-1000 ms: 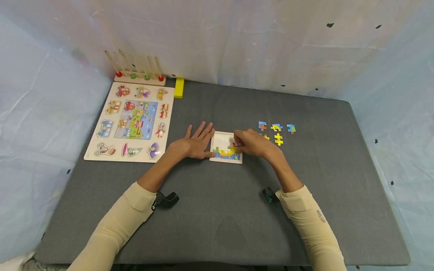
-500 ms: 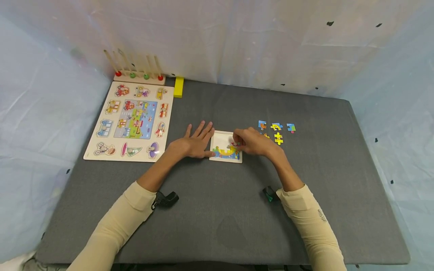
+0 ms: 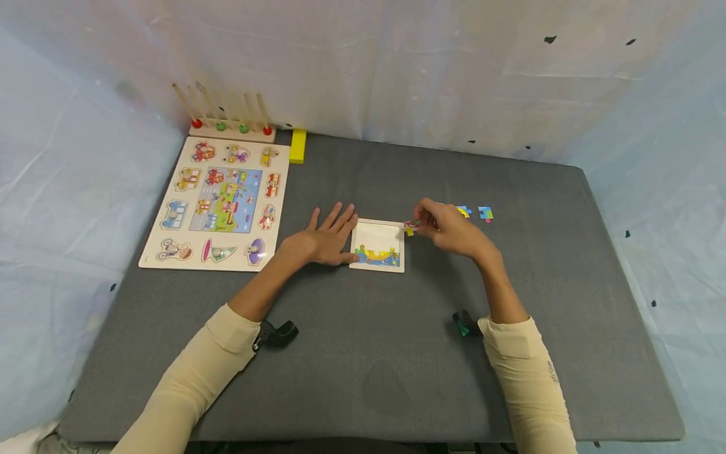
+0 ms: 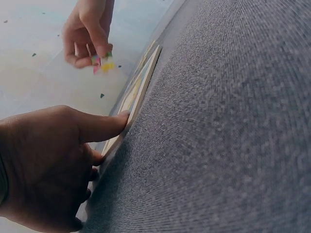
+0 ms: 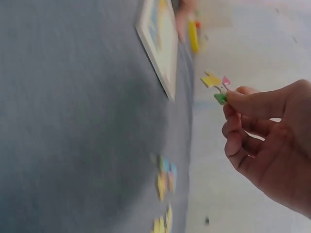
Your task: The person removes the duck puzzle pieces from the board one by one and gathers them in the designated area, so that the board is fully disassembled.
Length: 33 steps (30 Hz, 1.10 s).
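My left hand (image 3: pixel 320 244) lies with spread, straight fingers at the left side of a small wooden puzzle tray (image 3: pixel 381 233). In the left wrist view its thumb (image 4: pixel 109 127) rests on the tray's rim. Joined blue and yellow pieces (image 3: pixel 377 256) fill the tray's near part, while bare wood shows in the far part. My right hand (image 3: pixel 450 230) pinches a puzzle piece (image 5: pixel 211 80) between thumb and fingers, off the tray's right edge. That piece is yellow with pink and green parts, raised above the table in the right wrist view.
Loose puzzle pieces (image 3: pixel 486 214) lie beyond the right hand, some hidden by it. On the left is a large knobbed picture puzzle board (image 3: pixel 274 221). Behind it stand a peg rack with beads (image 3: pixel 232 132) and a yellow block (image 3: pixel 297 147).
My right hand has lifted the pinched piece out of the tray and moved right and slightly away. The left hand stays in place on the tray.
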{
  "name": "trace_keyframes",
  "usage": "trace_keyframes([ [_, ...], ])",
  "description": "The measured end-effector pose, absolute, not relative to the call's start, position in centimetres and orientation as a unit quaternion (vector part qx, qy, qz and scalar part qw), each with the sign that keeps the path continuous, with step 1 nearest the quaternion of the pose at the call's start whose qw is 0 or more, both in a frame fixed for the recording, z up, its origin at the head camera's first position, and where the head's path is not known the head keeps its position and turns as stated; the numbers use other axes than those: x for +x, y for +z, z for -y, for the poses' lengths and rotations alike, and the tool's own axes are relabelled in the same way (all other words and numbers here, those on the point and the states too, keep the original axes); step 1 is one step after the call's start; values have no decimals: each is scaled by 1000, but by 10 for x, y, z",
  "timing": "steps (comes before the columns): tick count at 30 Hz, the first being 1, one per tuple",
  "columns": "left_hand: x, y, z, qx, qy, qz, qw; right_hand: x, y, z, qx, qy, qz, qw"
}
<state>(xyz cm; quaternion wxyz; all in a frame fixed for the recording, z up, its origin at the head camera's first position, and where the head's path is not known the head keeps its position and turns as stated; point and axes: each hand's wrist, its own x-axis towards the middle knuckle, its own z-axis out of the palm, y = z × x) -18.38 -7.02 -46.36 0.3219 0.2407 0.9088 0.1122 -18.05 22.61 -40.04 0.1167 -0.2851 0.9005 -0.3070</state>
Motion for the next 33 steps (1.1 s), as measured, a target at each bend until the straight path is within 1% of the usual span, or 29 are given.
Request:
trace_keyframes([
  [5,-184,-463,70,244,109,-909,318,-181,-390,-269,-216,-301,-926,77],
  [9,-183,-462,71,243,113,-909,319,-180,-385,-301,-166,-287,-941,63],
  [12,-184,-462,70,243,113,-909,320,-180,-385,-321,-136,-277,-948,78],
  [18,-185,-465,71,247,115,-908,319,-182,-399,-350,-82,-256,-952,147],
  [21,-185,-466,71,247,113,-908,319,-183,-407,-357,-55,-256,-951,164],
  [28,-184,-465,71,249,112,-908,317,-191,-423,-367,-8,-248,-956,155],
  [33,-181,-457,72,252,126,-905,320,-191,-425,-365,18,-227,-962,147],
])
